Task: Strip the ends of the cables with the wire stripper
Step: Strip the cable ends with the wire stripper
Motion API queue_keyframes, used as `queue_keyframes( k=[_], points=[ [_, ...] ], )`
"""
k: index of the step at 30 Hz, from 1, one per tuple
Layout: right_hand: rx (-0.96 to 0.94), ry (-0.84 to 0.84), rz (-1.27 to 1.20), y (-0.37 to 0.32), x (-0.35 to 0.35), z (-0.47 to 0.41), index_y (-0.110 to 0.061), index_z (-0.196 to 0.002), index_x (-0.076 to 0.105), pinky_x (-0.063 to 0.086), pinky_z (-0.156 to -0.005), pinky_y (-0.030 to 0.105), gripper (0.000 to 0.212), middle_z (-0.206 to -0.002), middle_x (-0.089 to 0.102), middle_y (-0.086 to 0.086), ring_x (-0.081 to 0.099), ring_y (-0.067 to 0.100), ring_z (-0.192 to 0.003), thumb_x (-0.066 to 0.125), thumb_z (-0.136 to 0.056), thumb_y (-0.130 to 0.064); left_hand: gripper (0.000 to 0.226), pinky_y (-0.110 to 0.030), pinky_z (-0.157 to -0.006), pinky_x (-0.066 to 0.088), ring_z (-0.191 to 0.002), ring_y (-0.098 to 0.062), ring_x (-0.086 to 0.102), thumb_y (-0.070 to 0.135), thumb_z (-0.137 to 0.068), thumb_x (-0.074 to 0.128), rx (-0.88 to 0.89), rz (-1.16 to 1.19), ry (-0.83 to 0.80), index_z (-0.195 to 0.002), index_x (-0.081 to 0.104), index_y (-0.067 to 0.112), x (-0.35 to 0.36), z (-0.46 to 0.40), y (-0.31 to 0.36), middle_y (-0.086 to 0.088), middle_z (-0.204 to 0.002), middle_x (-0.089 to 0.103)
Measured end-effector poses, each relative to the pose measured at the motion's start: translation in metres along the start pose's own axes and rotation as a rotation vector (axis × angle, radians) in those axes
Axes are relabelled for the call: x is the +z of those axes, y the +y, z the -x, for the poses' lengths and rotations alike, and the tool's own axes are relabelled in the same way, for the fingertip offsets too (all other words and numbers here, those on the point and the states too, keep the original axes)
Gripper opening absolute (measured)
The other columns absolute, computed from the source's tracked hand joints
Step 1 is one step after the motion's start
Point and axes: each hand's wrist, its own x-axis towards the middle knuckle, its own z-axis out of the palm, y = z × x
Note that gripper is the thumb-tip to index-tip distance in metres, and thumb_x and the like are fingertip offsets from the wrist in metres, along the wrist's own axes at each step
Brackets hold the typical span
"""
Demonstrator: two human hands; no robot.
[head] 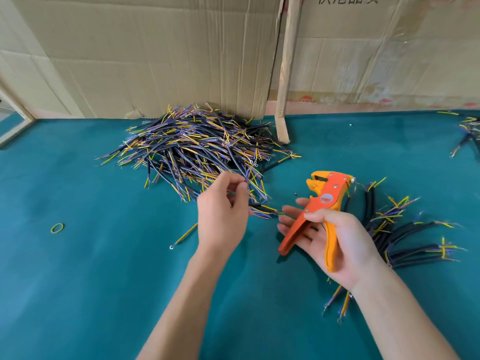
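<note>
Pinching a cable [261, 210] at frame centre: left hand [222, 211] | right hand [335, 237] grasping orange wire stripper [320, 203], thumb over handles | cable pile [197, 146] above

Two bare forearms reach in from the bottom edge, ending in the left hand [220, 211] and right hand [335, 242]. No sleeves, gloves, rings, watch or bands show on them. Fingernails are short and unpainted.

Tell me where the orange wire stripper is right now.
In the head view, the wire stripper lies in the right hand, right of centre, between the big cable pile and the smaller cable bundle on the green table.
</note>
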Motion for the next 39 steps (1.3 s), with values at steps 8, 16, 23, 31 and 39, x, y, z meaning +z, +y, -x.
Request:
queue_keyframes(
  k=[8, 16, 23, 31, 39],
  points=[
    [0.045, -0.077, 0.107, 0.004, 0.0, 0.001, 0.001, -0.134, 0.055, 0.062, -0.081, 0.05, 0.044, -0.116, 0.07, 0.034, 0.072, 0.047, -0.103, 0.054, -0.09, 0.0, 0.013, -0.022, -0.046, 0.043, -0.047, -0.016, 0.061, 0.008, -0.095, 0.062, -0.204, 0.201, -0.085, -0.086, 0.064, 0.016, 0.015, 0.016, -0.009, 0.0, -0.074, 0.071],
    [0.054, -0.16, 0.195, 0.005, 0.003, 0.003, -0.004, -0.131, 0.064, 0.061, -0.079, 0.05, 0.047, -0.116, 0.071, 0.03, 0.071, 0.044, -0.092, 0.061, -0.084, -0.004, 0.016, -0.021, -0.036, 0.035, -0.044, -0.014, 0.053, 0.009, -0.098, 0.06, -0.328, 0.463, -0.145, -0.084, 0.066, 0.014, 0.007, 0.014, -0.01, -0.003, -0.071, 0.071],
    [0.047, -0.173, 0.244, 0.006, 0.008, 0.007, -0.003, -0.127, 0.066, 0.06, -0.074, 0.046, 0.049, -0.104, 0.071, 0.029, 0.07, 0.037, -0.078, 0.068, -0.079, -0.013, 0.015, -0.019, -0.039, 0.037, -0.041, -0.011, 0.049, 0.009, -0.096, 0.063, -0.31, 0.387, -0.128, -0.086, 0.073, 0.015, 0.009, 0.015, -0.01, 0.0, -0.068, 0.07],
    [0.036, -0.181, 0.294, 0.007, 0.01, 0.008, -0.002, -0.124, 0.066, 0.061, -0.075, 0.048, 0.047, -0.101, 0.071, 0.029, 0.07, 0.037, -0.074, 0.068, -0.078, -0.012, 0.015, -0.017, -0.041, 0.037, -0.041, -0.01, 0.049, 0.009, -0.094, 0.063, -0.312, 0.323, -0.15, -0.083, 0.071, 0.014, 0.011, 0.014, -0.01, 0.004, -0.066, 0.069],
    [0.038, -0.182, 0.311, 0.007, 0.01, 0.008, -0.002, -0.124, 0.066, 0.06, -0.074, 0.046, 0.046, -0.1, 0.071, 0.03, 0.07, 0.038, -0.075, 0.068, -0.079, -0.012, 0.011, -0.027, -0.054, 0.05, -0.048, -0.017, 0.058, 0.007, -0.091, 0.067, -0.215, 0.15, -0.072, -0.084, 0.071, 0.015, 0.018, 0.017, -0.008, 0.005, -0.067, 0.069]
  ],
)
